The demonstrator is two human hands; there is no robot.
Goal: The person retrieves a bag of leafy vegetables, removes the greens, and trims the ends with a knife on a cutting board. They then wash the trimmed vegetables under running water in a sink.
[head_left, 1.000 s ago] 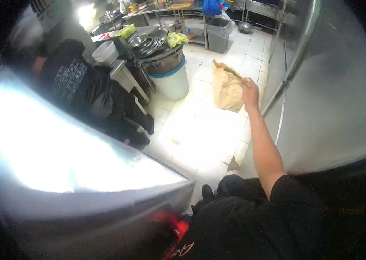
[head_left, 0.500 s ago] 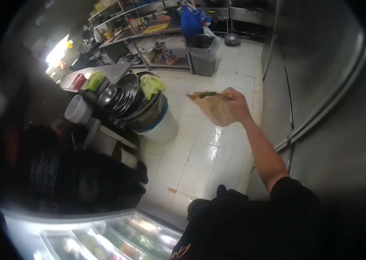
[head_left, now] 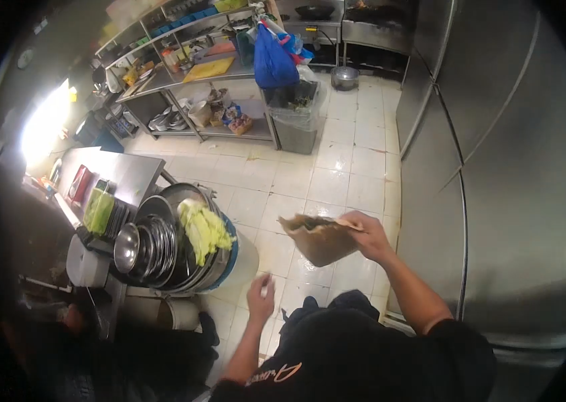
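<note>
A brown paper bag [head_left: 323, 246] hangs from my right hand [head_left: 370, 236], its mouth open toward me and dark inside. My fingers pinch the right end of its rim. My left hand [head_left: 261, 297] hovers low over the floor, its fingers loosely curled with no object visible in them. Left of that hand stands a large tub [head_left: 241, 262] with stacked metal bowls [head_left: 154, 249] and a leafy green lettuce [head_left: 204, 231] on top.
Tall steel fridge doors [head_left: 517, 201] line my right side. Ahead, a lined bin [head_left: 296, 127] stands beside a steel shelf unit [head_left: 182, 84], with a metal pot [head_left: 344, 78] on the floor. A person in dark clothing [head_left: 156, 355] is close on my left.
My view has swung up and forward, and the lit glass case has left it. My left hand has come into view. The bag, still in my right hand, sits lower in view.
</note>
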